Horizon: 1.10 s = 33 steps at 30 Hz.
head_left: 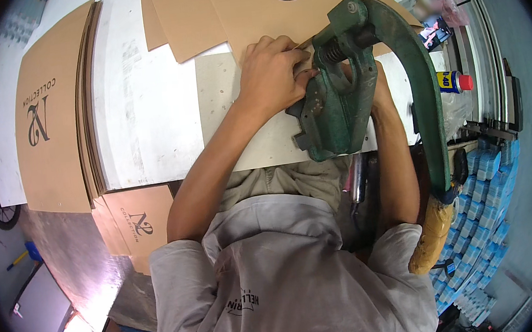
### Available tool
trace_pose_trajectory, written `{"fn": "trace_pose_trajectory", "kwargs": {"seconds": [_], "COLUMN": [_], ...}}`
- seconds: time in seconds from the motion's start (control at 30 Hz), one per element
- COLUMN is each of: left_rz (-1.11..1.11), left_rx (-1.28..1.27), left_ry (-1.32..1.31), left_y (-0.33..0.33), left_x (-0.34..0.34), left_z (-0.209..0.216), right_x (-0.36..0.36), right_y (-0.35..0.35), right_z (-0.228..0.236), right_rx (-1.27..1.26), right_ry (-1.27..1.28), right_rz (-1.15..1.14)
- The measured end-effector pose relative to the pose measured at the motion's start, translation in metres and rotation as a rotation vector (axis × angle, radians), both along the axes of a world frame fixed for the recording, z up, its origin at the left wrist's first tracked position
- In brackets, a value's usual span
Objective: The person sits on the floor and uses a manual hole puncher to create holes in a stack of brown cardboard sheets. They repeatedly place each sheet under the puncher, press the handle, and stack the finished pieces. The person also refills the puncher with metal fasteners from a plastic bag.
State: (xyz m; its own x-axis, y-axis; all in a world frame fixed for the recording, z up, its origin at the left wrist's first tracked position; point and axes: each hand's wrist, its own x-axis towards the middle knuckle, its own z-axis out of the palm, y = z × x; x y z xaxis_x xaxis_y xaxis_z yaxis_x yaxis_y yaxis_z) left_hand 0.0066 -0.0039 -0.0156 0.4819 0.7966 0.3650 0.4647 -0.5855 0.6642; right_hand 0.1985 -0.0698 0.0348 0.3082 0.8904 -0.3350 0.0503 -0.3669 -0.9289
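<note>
Pressing down on the edge of a printed brown cardboard sheet (244, 8), the left hand (272, 72) lies knuckles-up with its fingers curled over the sheet's lower border, holding it just under the head of a green cast-iron hand press (337, 105) that stands on the white worktable (146, 113). The right hand (379, 88) is mostly hidden behind the press body; only its wrist and part of its back show, so I cannot tell whether it grips anything or lies loose. My main worry is how close the left fingertips sit to the spring-loaded plunger (330, 49): if the long curved lever, with its tape-wrapped handle (431, 236), came down while they rest there, they could be pinched. The sheet could also slip sideways under so light a hold and take its mark in the wrong spot. A blue and yellow spray can (454, 81) lies on its side near the table's right edge, where a nudge might roll it off. As for containers, there are none open in view; the nearest are stacks of small pale blue boxes (481, 209) piled at the right, their contents not visible. A second stack of flat cardboard sheets (50, 123) rests well apart at the left.
</note>
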Motion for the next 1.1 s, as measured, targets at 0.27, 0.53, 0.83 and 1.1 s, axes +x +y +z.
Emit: {"fn": "trace_pose_trajectory", "kwargs": {"seconds": [0.27, 0.53, 0.83, 1.1], "left_rz": [0.012, -0.017, 0.039, 0.748], "left_rx": [0.06, 0.077, 0.193, 0.011], "left_ry": [0.043, 0.064, 0.2, -1.036], "left_y": [-0.003, -0.005, 0.025, 0.055], "left_x": [-0.008, -0.007, -0.033, -0.174], "left_z": [0.002, 0.004, 0.012, 0.041], "right_x": [0.058, -0.012, 0.048, 0.057], "right_y": [-0.091, -0.128, -0.072, -0.062], "right_z": [0.18, 0.152, 0.028, -0.059], "right_rx": [0.789, 0.611, 0.353, 0.262], "right_ry": [-0.817, -0.944, -0.47, -0.621], "right_rz": [0.275, 0.882, 0.175, 0.378]}}
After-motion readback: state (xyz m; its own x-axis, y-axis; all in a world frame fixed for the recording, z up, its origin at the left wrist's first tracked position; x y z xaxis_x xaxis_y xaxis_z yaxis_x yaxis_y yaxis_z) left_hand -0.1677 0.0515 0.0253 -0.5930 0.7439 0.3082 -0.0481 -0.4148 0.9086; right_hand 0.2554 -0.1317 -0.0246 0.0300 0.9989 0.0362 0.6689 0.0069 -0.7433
